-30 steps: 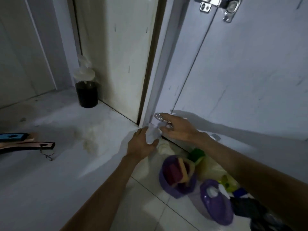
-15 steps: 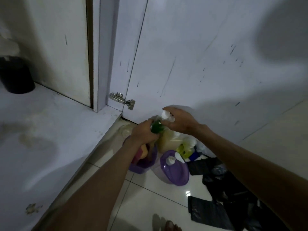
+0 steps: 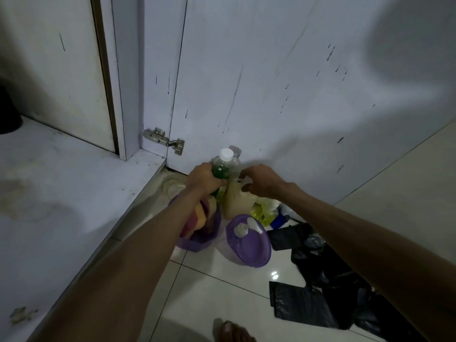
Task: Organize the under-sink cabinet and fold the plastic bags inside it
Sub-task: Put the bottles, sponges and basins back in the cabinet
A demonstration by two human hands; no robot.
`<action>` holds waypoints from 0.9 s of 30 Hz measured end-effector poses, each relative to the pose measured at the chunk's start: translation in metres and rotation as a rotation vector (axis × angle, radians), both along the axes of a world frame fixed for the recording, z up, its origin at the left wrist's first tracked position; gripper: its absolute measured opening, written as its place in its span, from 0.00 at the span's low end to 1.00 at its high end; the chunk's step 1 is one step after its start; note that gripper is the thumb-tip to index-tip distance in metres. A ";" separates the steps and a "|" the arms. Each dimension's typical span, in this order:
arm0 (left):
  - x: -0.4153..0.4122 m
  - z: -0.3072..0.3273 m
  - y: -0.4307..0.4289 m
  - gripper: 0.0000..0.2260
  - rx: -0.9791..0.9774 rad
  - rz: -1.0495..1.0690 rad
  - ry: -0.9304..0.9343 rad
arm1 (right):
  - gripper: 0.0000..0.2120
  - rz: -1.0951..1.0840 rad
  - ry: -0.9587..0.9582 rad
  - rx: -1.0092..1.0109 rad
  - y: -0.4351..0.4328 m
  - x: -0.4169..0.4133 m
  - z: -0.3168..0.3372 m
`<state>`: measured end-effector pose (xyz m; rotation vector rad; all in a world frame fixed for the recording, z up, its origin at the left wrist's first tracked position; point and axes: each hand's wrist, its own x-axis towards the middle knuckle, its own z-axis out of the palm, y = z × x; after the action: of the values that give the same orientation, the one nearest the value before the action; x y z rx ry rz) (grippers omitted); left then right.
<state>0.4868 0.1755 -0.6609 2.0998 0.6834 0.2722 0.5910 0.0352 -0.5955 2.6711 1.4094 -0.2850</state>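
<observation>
**Fig. Green bottle held upright over the goods gathered at the foot of the open cabinet door**

My left hand (image 3: 203, 178) is wrapped round the body of the green bottle (image 3: 222, 169), which I hold with its white cap up so that nothing can leak. The grip sits low on the body and leaves the cap free. My right hand (image 3: 261, 181) is just beside it, fingers curled above the neck of the cream jug (image 3: 237, 201); I cannot tell whether it pinches the jug or only hovers there. The top of a second clear bottle (image 3: 235, 150) shows just behind the green one.

The other contents stand on the tiled floor (image 3: 209, 292), close against the cabinet door (image 3: 271, 82) near its lower hinge (image 3: 164, 140). There they are within reach but off the cabinet floor (image 3: 74, 193), which lies to my left. Nearest the cabinet's front edge is a purple basket (image 3: 197, 240) of sponges, and a purple lidded tub (image 3: 248, 243) stands just beside it. A yellow bottle (image 3: 264, 213) stands behind the tub.

The black plastic bags (image 3: 308, 302) lie crumpled and loosely flattened on the floor to my right, apart from the bottles, and I judge them not yet folded. Sorting the bottles appears to be the step in hand; the upright hold suits setting the green bottle down on its base
</observation>
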 end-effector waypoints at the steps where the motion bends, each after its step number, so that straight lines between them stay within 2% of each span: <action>1: -0.004 0.002 0.004 0.20 -0.018 0.024 -0.012 | 0.19 0.023 -0.007 0.000 0.005 -0.001 0.000; 5: -0.012 0.017 0.027 0.20 -0.087 0.079 -0.083 | 0.19 0.071 -0.027 -0.004 0.024 -0.001 0.012; 12: -0.051 0.055 0.092 0.15 -0.025 0.142 -0.120 | 0.19 0.213 -0.017 0.038 0.083 -0.018 0.047; 19: -0.114 0.080 0.150 0.17 0.060 0.291 -0.062 | 0.20 0.320 0.073 0.143 0.155 -0.058 0.073; 27: -0.190 0.077 0.198 0.17 0.100 0.493 0.021 | 0.22 0.506 0.172 0.186 0.229 -0.131 0.072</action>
<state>0.2964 0.3739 -0.5838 2.0025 1.2191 0.5658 0.4598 0.2645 -0.5231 2.3465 2.1936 -0.3516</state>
